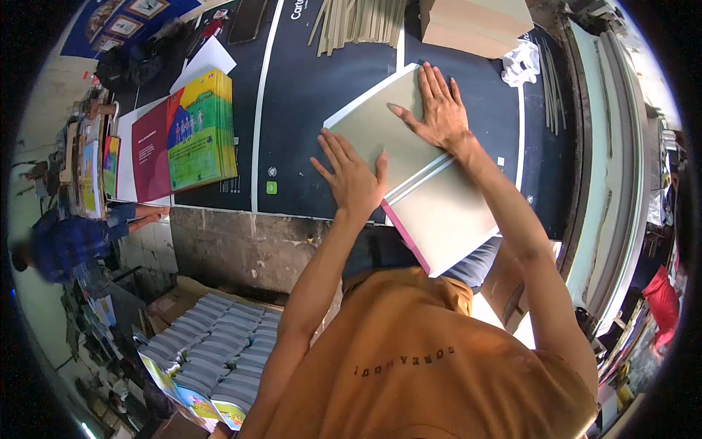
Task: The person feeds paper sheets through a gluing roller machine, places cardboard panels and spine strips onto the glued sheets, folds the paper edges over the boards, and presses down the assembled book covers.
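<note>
A book cover [380,110] of grey boards lies opened out on the dark table, turned at a slant. White strips run along its spine, and a white band edges its far side; a magenta edge shows at the near left. My left hand [349,175] rests on the left border of the far board with its fingers stretched out. On the right part of that board my right hand [441,110] lies flat, fingers spread. The near board [442,219] reaches past the table's front edge toward my body.
Left of the cover stands a stack of colourful printed covers [201,132]. Grey board strips [362,25], a cardboard block [475,25] and crumpled white material [521,64] lie at the back. Below left, a box holds grey book blocks [219,344]. Another person [73,241] is at far left.
</note>
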Demonstrator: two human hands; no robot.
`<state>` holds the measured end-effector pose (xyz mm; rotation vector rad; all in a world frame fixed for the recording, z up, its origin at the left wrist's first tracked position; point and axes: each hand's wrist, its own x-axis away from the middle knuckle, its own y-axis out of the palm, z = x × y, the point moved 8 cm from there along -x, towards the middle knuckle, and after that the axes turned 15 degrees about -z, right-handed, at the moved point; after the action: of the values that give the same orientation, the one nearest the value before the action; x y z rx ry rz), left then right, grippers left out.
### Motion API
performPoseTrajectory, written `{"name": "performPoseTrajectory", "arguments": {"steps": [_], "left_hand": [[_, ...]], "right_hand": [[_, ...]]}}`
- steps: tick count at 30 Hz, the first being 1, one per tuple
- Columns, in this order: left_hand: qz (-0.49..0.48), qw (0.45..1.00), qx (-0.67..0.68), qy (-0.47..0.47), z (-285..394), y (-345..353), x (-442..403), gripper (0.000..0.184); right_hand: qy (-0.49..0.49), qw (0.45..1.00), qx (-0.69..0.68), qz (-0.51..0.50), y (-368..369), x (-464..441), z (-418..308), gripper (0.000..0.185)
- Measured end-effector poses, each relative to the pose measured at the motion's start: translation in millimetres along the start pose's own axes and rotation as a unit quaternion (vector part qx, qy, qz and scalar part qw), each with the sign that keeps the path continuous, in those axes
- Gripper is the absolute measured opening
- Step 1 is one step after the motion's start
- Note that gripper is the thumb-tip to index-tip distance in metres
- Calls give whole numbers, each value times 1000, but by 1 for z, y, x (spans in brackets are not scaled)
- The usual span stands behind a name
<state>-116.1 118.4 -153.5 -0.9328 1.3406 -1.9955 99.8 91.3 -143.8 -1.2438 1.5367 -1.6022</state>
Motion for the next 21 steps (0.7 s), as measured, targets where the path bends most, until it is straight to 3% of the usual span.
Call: {"name": "performPoseTrajectory", "arguments": {"steps": [5,11,14,15,17,19,20,21], "left_hand": [[-26,999,14,18,1,-3,0,106],[23,997,-6,80,5,3,-1,101],[-10,998,-20,54,7,-2,-1,100],[-3,999,-9,53,8,-5,1,99],[16,998,15,53,6,-9,0,95],[83,978,177,74,-17,-17,-9,78],[113,956,259,84,-30,-20,-18,70],[180,954,231,70,-37,-34,-20,57]], "right_hand": [[-68,998,13,-3,0,0,7,107],[-132,990,47,3,-3,1,12,91],[-159,982,103,-7,-5,3,6,84],[-174,973,142,54,-4,5,4,76],[-249,959,123,62,2,10,-3,72],[-323,942,51,72,-15,21,-7,58],[-304,950,4,71,-22,19,-2,52],[-274,953,-3,130,-31,14,7,51]]}}
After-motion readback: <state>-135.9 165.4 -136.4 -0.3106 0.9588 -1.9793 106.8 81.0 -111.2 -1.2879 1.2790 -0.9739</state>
